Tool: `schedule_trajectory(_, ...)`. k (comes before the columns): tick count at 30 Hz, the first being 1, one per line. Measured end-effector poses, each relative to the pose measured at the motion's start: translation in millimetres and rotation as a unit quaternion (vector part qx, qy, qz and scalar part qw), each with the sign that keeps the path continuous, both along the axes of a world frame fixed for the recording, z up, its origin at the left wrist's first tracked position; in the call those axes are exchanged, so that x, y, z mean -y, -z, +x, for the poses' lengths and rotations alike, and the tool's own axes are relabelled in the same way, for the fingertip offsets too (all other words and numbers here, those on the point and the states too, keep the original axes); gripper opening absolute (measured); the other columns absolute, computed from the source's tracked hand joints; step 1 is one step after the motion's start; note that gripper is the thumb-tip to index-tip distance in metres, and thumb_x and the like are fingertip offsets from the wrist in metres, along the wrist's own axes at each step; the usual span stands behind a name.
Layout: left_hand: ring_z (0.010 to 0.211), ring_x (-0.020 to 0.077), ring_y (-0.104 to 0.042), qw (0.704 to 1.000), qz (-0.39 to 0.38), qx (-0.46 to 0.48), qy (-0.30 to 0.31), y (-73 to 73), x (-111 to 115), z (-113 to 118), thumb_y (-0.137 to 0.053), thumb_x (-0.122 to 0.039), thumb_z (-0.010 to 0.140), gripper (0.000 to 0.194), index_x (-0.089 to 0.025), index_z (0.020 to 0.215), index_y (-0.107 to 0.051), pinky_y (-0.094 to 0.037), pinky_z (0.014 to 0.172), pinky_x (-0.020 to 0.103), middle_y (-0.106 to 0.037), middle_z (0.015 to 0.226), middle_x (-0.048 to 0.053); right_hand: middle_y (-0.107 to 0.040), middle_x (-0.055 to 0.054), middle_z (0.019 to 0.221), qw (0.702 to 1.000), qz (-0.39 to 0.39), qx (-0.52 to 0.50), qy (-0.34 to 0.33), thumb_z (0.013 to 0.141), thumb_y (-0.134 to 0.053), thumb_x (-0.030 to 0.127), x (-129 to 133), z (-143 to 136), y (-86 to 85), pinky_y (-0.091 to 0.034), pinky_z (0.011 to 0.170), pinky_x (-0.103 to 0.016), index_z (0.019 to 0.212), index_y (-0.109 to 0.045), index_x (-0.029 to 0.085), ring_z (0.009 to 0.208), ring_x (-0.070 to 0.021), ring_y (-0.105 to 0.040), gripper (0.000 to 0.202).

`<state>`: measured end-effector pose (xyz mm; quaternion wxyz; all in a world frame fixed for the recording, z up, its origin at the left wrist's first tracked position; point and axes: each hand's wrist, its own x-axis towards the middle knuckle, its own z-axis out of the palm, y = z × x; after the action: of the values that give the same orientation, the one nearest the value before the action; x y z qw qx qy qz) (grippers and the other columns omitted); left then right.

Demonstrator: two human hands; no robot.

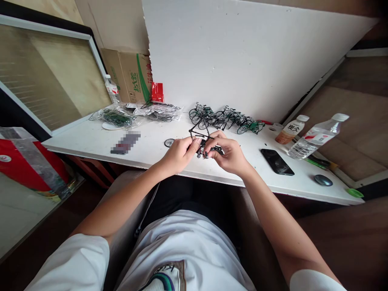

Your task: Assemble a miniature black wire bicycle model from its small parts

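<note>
Over the front of the white table, a small black model bicycle frame (198, 133) is held between both hands. My left hand (181, 153) pinches its lower left part between thumb and fingers. On the other side, my right hand (228, 152) has its fingers closed at the frame's lower right, around small dark parts (206, 154) whose kind is too small to make out. A loose toy wheel (169, 142) lies just left of my left hand. Behind the hands stands a row of assembled miniature bicycles (226, 117), dark green and black.
Clear plastic bags of parts (121, 117) lie at the back left, before a cardboard box (130, 74) and a red packet (157, 92). To the right are a brown drink bottle (291, 130), a water bottle (317, 137), a black phone (277, 161) and a dark oval object (323, 180).
</note>
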<state>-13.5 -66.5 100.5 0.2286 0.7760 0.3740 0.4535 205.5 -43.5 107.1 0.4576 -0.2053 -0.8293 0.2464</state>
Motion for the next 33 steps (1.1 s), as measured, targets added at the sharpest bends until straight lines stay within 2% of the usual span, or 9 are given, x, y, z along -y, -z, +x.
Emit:
schedule_trajectory(3,0.072,0.0149,-0.053,1.0,0.005,0.012,-0.008,1.0,-0.2,2.1,-0.046,-0.048,0.112,0.039,-0.02,0.088,-0.058,-0.04,0.07,0.028,-0.061,0.077,0.001,-0.075,-0.008,0.088,1.0,-0.001,-0.012,0.013,0.091,-0.081,0.062,1.7,-1.8,0.9,-0.054,0.094,-0.047,0.086,-0.079,0.028,0.1,-0.0286,-0.062,0.034)
schedule_trajectory(6,0.078,0.0153,-0.06,0.999,0.018,0.019,-0.019,1.7,0.5,3.5,-0.047,-0.042,0.111,0.03,-0.019,0.102,-0.063,-0.044,0.074,0.027,-0.071,0.094,0.005,-0.075,-0.008,0.087,0.999,-0.002,-0.027,0.028,0.089,-0.083,0.062,2.5,-3.2,1.9,-0.055,0.089,-0.047,0.08,-0.076,0.029,0.097,-0.029,-0.062,0.035)
schedule_trajectory(8,0.075,0.0138,-0.061,0.999,0.026,0.024,-0.025,2.6,1.0,3.9,-0.047,-0.038,0.11,0.026,-0.018,0.109,-0.063,-0.045,0.072,0.026,-0.074,0.101,0.006,-0.075,-0.008,0.086,0.999,0.001,-0.039,0.037,0.088,-0.085,0.061,2.9,-4.6,3.1,-0.055,0.087,-0.048,0.078,-0.074,0.029,0.097,-0.0295,-0.062,0.035)
schedule_trajectory(13,0.059,0.0096,-0.052,0.998,0.05,0.03,-0.028,3.9,2.5,3.5,-0.049,-0.033,0.109,0.023,-0.017,0.115,-0.063,-0.04,0.063,0.025,-0.074,0.091,0.004,-0.076,-0.006,0.082,0.997,0.016,-0.056,0.052,0.093,-0.083,0.054,4.0,-7.7,7.1,-0.054,0.09,-0.05,0.076,-0.072,0.03,0.097,-0.0299,-0.063,0.031)
schedule_trajectory(17,0.058,0.0093,-0.053,0.997,0.066,0.023,-0.017,2.4,4.1,4.0,-0.048,-0.033,0.109,0.023,-0.016,0.113,-0.063,-0.04,0.061,0.024,-0.074,0.09,0.005,-0.078,-0.004,0.083,0.997,0.041,-0.041,0.05,0.098,-0.079,0.039,6.6,-6.3,7.6,-0.053,0.086,-0.049,0.076,-0.073,0.03,0.097,-0.0294,-0.063,0.024)
schedule_trajectory(22,0.059,0.0096,-0.057,0.996,0.083,0.014,-0.011,4.2,3.9,5.5,-0.045,-0.034,0.11,0.024,-0.017,0.111,-0.063,-0.043,0.063,0.024,-0.077,0.095,0.007,-0.078,-0.002,0.078,0.995,0.072,-0.01,0.074,0.098,-0.075,0.026,7.6,-2.8,6.8,-0.053,0.085,-0.049,0.075,-0.073,0.031,0.092,-0.0286,-0.062,0.024)
schedule_trajectory(33,0.058,0.0095,-0.054,0.995,0.094,0.018,-0.007,12.7,2.0,8.4,-0.045,-0.043,0.112,0.031,-0.018,0.11,-0.063,-0.043,0.064,0.024,-0.074,0.088,0.005,-0.076,-0.003,0.075,0.994,0.087,0.004,0.073,0.098,-0.074,0.026,6.9,-0.7,8.4,-0.052,0.079,-0.046,0.073,-0.076,0.031,0.084,-0.0267,-0.06,0.025)
